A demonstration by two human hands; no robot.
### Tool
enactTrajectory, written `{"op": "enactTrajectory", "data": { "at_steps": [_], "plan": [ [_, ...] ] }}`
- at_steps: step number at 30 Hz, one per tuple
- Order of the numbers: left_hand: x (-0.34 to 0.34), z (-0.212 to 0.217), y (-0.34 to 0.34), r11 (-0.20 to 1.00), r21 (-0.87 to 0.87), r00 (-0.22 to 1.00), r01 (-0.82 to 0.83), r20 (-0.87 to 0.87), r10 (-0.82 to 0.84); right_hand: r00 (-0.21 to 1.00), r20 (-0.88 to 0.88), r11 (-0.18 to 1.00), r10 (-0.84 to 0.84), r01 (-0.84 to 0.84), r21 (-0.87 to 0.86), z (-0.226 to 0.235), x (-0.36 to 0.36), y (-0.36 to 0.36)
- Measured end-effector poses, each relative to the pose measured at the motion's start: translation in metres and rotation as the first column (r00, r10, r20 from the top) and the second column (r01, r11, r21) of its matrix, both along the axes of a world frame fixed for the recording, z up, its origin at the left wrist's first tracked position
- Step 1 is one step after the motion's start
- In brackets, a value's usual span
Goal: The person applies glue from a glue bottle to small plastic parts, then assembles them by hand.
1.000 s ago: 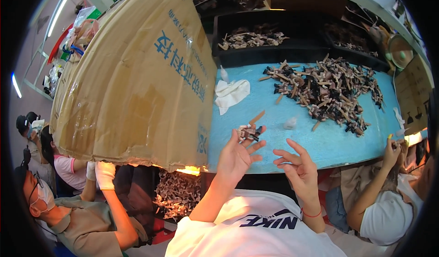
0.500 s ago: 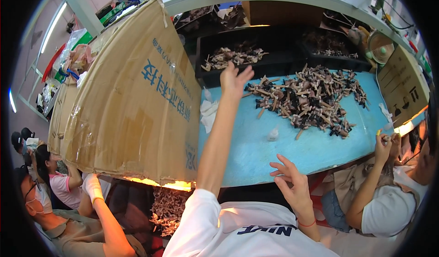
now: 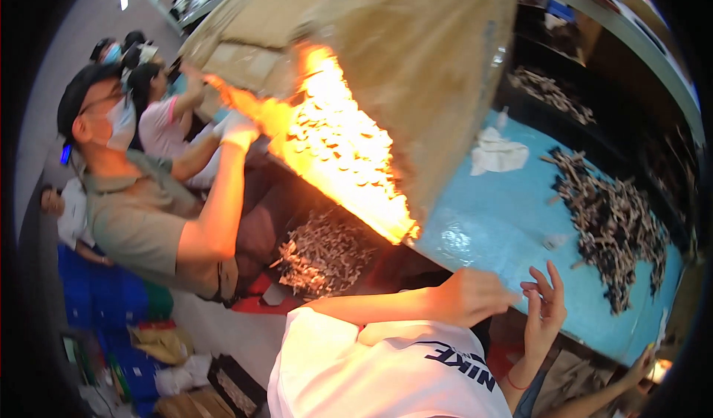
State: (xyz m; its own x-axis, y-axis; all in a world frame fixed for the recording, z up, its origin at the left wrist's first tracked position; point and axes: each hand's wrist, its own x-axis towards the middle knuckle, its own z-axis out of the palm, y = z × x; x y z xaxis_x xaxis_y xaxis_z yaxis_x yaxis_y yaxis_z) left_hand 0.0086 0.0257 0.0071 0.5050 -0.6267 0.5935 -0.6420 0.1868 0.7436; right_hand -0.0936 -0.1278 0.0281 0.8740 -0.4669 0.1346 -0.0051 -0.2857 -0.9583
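Note:
In front of my chest, at the near edge of a blue tabletop (image 3: 475, 202), my left hand (image 3: 473, 297) has its fingers pressed together. Whatever it may hold is too blurred to make out. Close on its right is my right hand (image 3: 546, 306), raised with fingers curved and apart and nothing visible in them. Beyond, a loose heap of small brown, pale and black pieces (image 3: 616, 225) covers the right part of the tabletop. Between the hands and the heap lies a small clear bottle-like object (image 3: 555, 241). A crumpled white cloth (image 3: 499, 153) rests farther back.
Large cardboard (image 3: 445, 69) stands along the tabletop's left side. Past it, a brightly lit heap (image 3: 342, 143) glows orange beside a masked co-worker (image 3: 141, 202). More pieces (image 3: 323, 258) are piled below on my left. A black tray (image 3: 527, 109) holds pieces at the back.
The view has swung left. My left hand has come back from the black tray to my chest, beside my right hand, and its spread fingers have closed.

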Motion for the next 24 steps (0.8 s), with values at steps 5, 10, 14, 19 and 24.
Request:
{"op": "enactTrajectory", "data": {
  "at_steps": [5,10,14,19,24],
  "plan": [
    [0.005,-0.009,0.062,0.979,-0.181,0.895,-0.098,0.414,0.167,0.997,-0.005,0.996,0.072,-0.073,-0.048,0.001,0.008,0.015],
    [0.023,-0.012,0.111,0.915,-0.126,0.884,-0.382,0.239,0.402,0.993,0.031,0.992,0.112,-0.11,-0.06,-0.002,0.017,0.035],
    [0.046,-0.013,0.135,0.827,-0.112,0.832,-0.551,0.008,0.555,0.991,-0.019,0.991,0.133,-0.133,0.011,-0.006,0.022,0.051],
    [0.112,-0.022,0.146,0.749,0.235,0.641,-0.62,-0.4,0.655,0.985,-0.055,0.983,0.165,-0.169,-0.071,-0.009,0.03,0.06],
    [0.158,-0.032,0.14,0.704,0.162,0.71,-0.691,-0.024,0.703,0.988,-0.091,0.978,0.128,-0.141,-0.154,-0.009,0.028,0.068]
  ]
}}
